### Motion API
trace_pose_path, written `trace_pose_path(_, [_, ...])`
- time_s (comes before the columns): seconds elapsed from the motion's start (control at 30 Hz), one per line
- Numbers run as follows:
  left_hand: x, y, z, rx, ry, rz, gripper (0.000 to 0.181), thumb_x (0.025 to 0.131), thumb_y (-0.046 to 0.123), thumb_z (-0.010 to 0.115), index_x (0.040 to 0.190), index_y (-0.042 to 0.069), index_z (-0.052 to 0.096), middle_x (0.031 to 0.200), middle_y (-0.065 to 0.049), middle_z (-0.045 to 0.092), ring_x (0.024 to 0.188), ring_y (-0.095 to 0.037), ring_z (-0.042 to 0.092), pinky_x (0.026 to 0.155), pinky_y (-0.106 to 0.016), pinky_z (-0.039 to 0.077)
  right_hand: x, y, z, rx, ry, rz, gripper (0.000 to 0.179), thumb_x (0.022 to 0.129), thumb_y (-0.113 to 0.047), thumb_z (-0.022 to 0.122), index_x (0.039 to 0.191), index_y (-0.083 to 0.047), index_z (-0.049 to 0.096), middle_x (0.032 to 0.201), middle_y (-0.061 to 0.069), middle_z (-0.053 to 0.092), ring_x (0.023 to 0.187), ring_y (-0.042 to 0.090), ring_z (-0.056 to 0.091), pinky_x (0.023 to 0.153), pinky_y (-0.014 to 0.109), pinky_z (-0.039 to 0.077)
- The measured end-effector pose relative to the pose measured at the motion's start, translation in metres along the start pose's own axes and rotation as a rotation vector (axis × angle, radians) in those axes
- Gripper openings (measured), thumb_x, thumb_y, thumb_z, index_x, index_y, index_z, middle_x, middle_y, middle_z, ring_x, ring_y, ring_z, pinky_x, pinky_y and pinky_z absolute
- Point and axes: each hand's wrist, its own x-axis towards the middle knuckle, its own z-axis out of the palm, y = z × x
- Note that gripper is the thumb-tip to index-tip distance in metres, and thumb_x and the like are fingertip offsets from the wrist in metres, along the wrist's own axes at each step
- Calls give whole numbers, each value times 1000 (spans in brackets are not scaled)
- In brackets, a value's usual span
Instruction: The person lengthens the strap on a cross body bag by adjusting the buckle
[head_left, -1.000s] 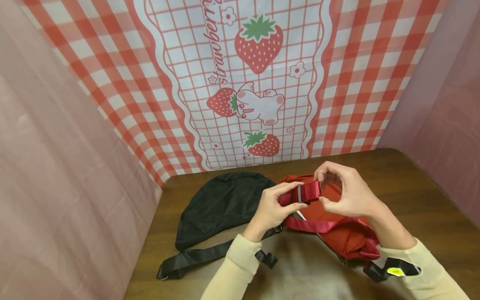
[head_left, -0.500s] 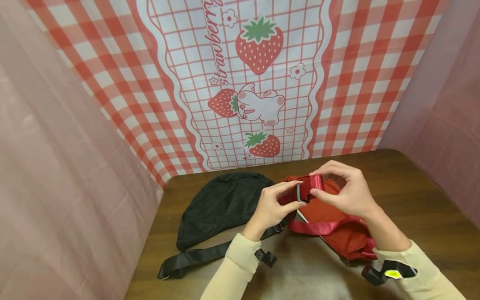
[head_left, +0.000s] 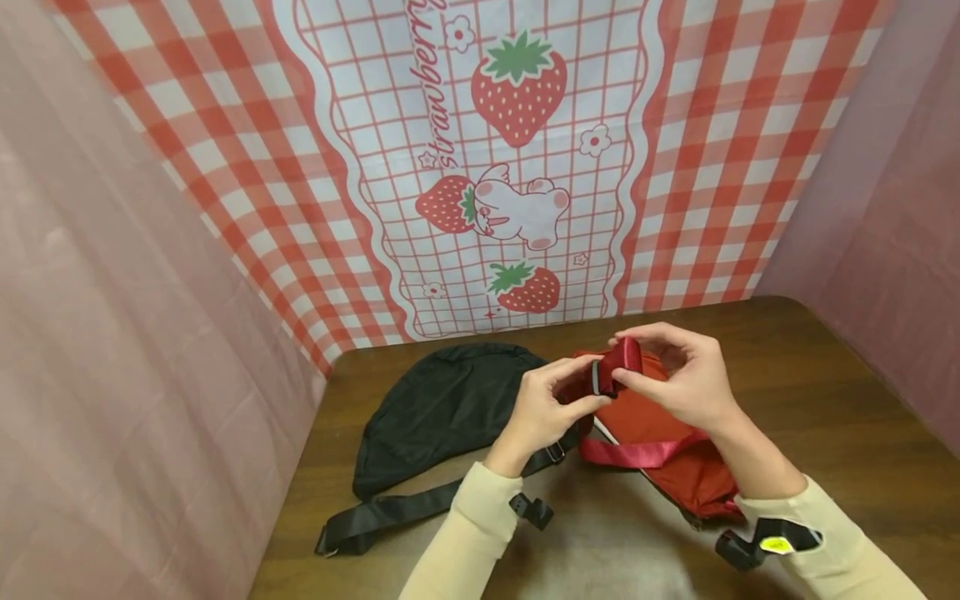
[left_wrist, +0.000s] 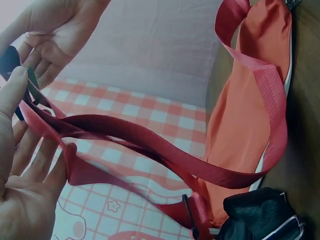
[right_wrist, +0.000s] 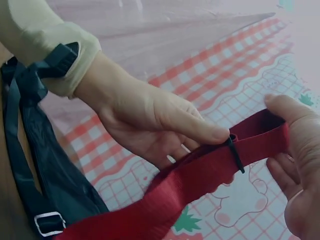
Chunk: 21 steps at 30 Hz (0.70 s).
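Above the table, a red webbing strap (head_left: pixel 630 354) with a dark slider buckle (right_wrist: pixel 235 153) is held up between my hands. My left hand (head_left: pixel 546 407) pinches the strap beside the slider, thumb on one face and fingers on the other. My right hand (head_left: pixel 688 375) pinches the folded loop end just beyond the slider, thumb below and fingers above. In the right wrist view the strap passes through the slider and forms a loop. The strap belongs to a red-orange bag (head_left: pixel 637 421) lying beneath my hands, partly hidden by them.
A black half-moon bag (head_left: pixel 442 417) lies left of the red one, its black strap (head_left: pixel 397 510) stretched toward the table's left edge. A strawberry-print checked cloth (head_left: pixel 517 167) hangs behind the wooden table (head_left: pixel 825 400). Pink curtains (head_left: pixel 135 333) flank both sides.
My right hand has shifted slightly left, closer to my left hand. The strap's loop end has tilted more upright between its fingers. My left hand has barely moved.
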Motion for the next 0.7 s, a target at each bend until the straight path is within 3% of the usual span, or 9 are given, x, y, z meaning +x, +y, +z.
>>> trace_pose_path(0.1, [1,-2,0,-17,24,23,50,93,9,83,141,6,68,127,-15,76,109,-17,76,94,-26,64,-3,4,1,31,7,36,54,73,28,80,124,17,67,116,-3,80,105,7,75,96,18,61])
trace_pose_path(0.23, [1,-3,-3,-25,59,55,48,94,5,81,139,1,68,125,-18,76,110,-19,77,95,-26,64,-12,15,5,-76,-34,144,61,74,20,86,132,8,67,121,-14,76,105,3,72,96,13,58])
trace_pose_path(0.33, [0,-3,-4,-31,80,55,47,94,3,80,139,1,68,124,-18,76,111,-22,77,96,-27,64,-19,23,10,-134,-42,193,57,74,17,88,127,6,71,116,-20,75,100,0,72,92,12,59])
trace_pose_path(0.7, [0,-2,-4,-158,141,44,46,93,-5,77,138,-6,66,123,-25,66,112,-43,71,101,-33,63,-21,28,21,-148,-31,151,53,72,15,90,122,4,75,109,-19,77,97,-1,75,89,14,61])
